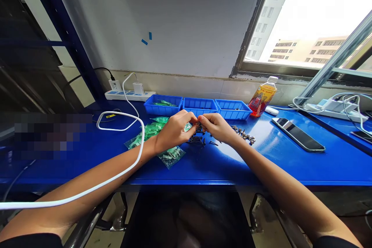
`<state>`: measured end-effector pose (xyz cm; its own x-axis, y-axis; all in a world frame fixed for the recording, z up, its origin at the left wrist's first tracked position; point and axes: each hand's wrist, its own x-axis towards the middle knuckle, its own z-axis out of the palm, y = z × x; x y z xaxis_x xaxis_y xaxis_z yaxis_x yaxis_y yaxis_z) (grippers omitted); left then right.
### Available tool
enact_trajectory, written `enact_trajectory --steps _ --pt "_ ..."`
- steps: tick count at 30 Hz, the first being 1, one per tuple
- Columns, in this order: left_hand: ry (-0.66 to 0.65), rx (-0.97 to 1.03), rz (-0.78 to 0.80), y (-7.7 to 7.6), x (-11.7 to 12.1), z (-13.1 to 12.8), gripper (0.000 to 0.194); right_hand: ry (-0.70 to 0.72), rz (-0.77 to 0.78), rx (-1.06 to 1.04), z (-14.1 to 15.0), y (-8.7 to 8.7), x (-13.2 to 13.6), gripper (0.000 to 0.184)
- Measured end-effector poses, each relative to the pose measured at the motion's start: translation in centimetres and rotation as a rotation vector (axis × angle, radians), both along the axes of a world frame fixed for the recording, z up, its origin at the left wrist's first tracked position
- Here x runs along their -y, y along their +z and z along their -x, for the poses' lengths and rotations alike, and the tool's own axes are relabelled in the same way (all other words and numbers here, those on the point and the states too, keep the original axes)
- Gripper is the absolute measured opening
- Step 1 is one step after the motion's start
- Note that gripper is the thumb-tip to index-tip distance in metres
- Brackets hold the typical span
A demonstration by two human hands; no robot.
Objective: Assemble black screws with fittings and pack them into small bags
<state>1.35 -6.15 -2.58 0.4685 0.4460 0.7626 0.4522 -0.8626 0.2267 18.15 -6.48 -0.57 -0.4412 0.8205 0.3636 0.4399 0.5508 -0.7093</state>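
My left hand (176, 130) and my right hand (217, 126) meet over the blue table, thumbs and forefingers pinched close together. Whatever lies between the fingertips is too small to make out. Just under them is a loose pile of black screws (197, 139), partly hidden by the fingers. Silvery metal fasteners (246, 136) lie scattered to the right, beyond my right wrist. Beside and behind my left hand spreads a heap of small green-tinted clear plastic bags (151, 128); another filled bag (172, 155) lies nearer me, below my left wrist.
Three blue bins (200, 105) line the wall; the left one holds green bags. A drink bottle (263, 97) stands right of them, with a phone (298, 135) nearer. A white cable (142, 131) loops across my left arm from a power strip (129, 95).
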Motion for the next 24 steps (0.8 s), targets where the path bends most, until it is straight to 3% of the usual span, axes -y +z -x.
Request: enact_trajectory --steps 11,17,24 --pt "0.038 0.0 0.004 0.8 0.2 0.2 0.004 0.001 0.024 -0.099 0.2 -0.1 0.1 0.044" --pt "0.038 -0.005 -0.029 0.9 0.2 0.3 0.007 0.034 0.054 -0.112 0.0 0.1 0.4 0.033" --pt "0.029 -0.014 -0.053 1.1 0.0 0.4 0.008 -0.008 -0.229 0.021 0.0 -0.2 0.3 0.018"
